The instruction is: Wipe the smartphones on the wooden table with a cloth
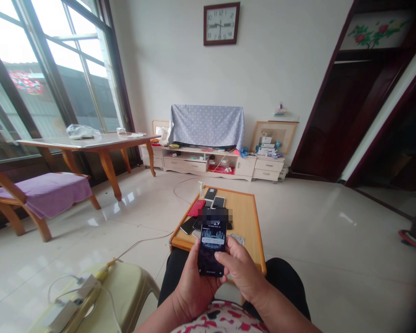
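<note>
A dark smartphone [212, 256] is held upright in front of me, its screen lit with a lock-screen picture and a pale notification bar. My left hand [193, 277] is closed round its left side and lower back. My right hand [244, 268] grips the right edge, with the thumb over the lower screen; its other fingers are partly hidden. Just beyond the phone, several more phones lie on a low wooden table [244, 206], among them a black phone [211, 194] and a white-edged phone [218, 202]. A red booklet-like case [196, 208] rests to their left.
A small pump bottle [201, 189] stands at the table's far left corner. To my left, a pale stool [131, 282] bears a power strip [78, 307] with chargers and cables. A cable [142, 241] crosses the floor. A wooden chair [45, 194] is farther left.
</note>
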The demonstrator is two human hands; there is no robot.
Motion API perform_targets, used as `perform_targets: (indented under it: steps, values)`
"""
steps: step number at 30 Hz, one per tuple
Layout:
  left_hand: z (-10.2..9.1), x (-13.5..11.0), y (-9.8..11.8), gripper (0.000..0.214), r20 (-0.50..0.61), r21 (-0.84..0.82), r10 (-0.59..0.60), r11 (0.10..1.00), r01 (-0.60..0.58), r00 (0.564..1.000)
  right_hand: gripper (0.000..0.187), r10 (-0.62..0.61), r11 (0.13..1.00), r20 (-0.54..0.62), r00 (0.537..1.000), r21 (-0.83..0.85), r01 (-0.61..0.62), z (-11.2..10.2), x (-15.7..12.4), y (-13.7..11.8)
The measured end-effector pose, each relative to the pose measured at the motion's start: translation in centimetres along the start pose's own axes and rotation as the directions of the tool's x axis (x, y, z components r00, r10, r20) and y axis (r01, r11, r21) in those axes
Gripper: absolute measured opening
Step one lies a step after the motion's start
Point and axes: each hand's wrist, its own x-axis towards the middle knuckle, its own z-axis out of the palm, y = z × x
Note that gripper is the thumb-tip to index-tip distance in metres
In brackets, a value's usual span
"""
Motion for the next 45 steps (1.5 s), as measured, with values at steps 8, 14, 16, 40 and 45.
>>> perform_targets:
  steps: [8,14,16,40,45]
  values:
    - [0.0,0.2,0.2,0.066,0.060,0.066,-0.067,0.996,0.063,0.996,0.042,0.045,0.999,-0.112,0.993,0.034,-0.041,-0.5,1.3,1.0]
    - [-0.2,0.3,0.2,0.066,0.073,0.057,-0.054,0.997,0.050,0.996,0.046,0.045,0.995,-0.094,0.995,0.096,-0.036,-0.6,1.3,1.4]
    - [-0.3,0.3,0.2,0.066,0.067,0.058,-0.051,0.997,0.047,0.996,0.044,0.055,0.994,-0.102,0.993,0.105,-0.044,-0.6,1.3,1.6]
    - [0.3,0.0,0.5,0.069,0.046,0.059,-0.061,0.997,0.058,0.997,0.037,0.042,0.994,-0.079,0.996,0.105,-0.034,-0.6,0.7,1.8]
    - [0.2,0.0,0.5,0.073,0.031,0.071,-0.104,0.992,0.101,0.994,0.046,0.064,0.974,-0.067,0.996,0.221,-0.048,-0.5,1.7,0.8]
